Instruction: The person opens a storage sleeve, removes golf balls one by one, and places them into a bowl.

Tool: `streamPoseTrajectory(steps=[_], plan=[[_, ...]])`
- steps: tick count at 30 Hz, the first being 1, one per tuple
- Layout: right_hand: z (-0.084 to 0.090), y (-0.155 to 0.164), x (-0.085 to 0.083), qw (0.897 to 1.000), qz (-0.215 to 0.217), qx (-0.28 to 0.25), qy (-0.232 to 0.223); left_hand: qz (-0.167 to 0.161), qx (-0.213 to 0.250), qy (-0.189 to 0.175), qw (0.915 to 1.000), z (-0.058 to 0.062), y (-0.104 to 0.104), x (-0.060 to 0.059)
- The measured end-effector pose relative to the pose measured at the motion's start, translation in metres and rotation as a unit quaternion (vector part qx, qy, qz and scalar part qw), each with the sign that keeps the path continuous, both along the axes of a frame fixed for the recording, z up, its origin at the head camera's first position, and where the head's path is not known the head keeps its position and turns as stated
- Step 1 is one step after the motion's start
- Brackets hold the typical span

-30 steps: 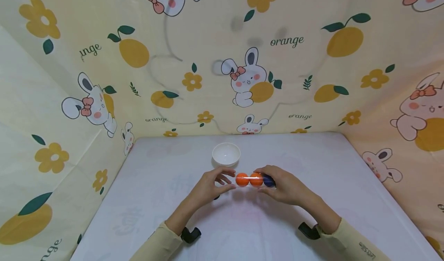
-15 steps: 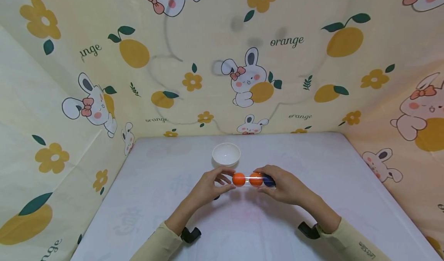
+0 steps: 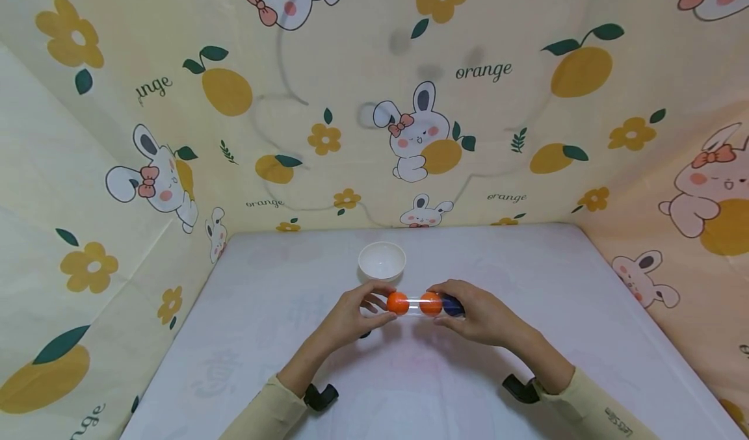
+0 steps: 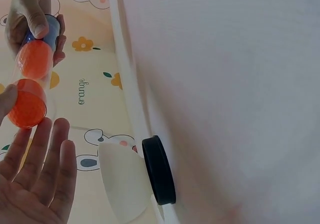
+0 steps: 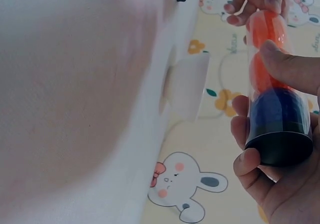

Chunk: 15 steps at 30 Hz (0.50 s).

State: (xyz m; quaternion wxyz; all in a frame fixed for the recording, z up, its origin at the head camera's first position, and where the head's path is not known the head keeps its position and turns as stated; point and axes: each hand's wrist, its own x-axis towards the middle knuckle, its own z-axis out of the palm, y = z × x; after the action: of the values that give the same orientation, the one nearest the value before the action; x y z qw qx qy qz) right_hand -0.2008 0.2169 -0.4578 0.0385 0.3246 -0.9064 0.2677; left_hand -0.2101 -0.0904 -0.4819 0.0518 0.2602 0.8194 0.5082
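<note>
Right now, from the head view, your right hand [image 3: 476,313] grips a clear plastic tube [image 3: 422,304] held level above the white table [image 3: 246,336], its fingers curled round the end where a dark blue ball [image 3: 452,305] sits. An orange ball [image 3: 431,303] lies in the tube beside the blue one. Your left hand [image 3: 351,313] pinches a second orange ball [image 3: 398,303] at the tube's open end. A white bowl [image 3: 381,260] stands just behind the hands.

From your left wrist, the orange ball [image 4: 29,103] sits at the tube's mouth against your thumb, your fingers [image 4: 37,156] lying straight below it. A black lid [image 4: 159,170] lies on the table, and the bowl [image 4: 125,184] is near it.

From your right wrist, your fingers [image 5: 247,164] wrap the tube's [image 5: 275,93] black-capped end [image 5: 280,146], with the blue ball [image 5: 277,108] just above it.
</note>
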Motion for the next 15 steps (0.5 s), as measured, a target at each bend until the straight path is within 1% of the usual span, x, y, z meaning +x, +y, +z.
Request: streamPoseTrajectory(steps=[5, 15], plan=[[0.0005, 0.0013, 0.0003, 1.0, -0.003, 0.005, -0.002, 0.003, -0.01, -0.02, 0.9997, -0.0016, 0.0012, 0.0003], [0.0007, 0.0017, 0.0004, 1.0, -0.006, 0.007, -0.008, 0.007, -0.013, -0.02, 0.9997, -0.0037, 0.0016, 0.0013]])
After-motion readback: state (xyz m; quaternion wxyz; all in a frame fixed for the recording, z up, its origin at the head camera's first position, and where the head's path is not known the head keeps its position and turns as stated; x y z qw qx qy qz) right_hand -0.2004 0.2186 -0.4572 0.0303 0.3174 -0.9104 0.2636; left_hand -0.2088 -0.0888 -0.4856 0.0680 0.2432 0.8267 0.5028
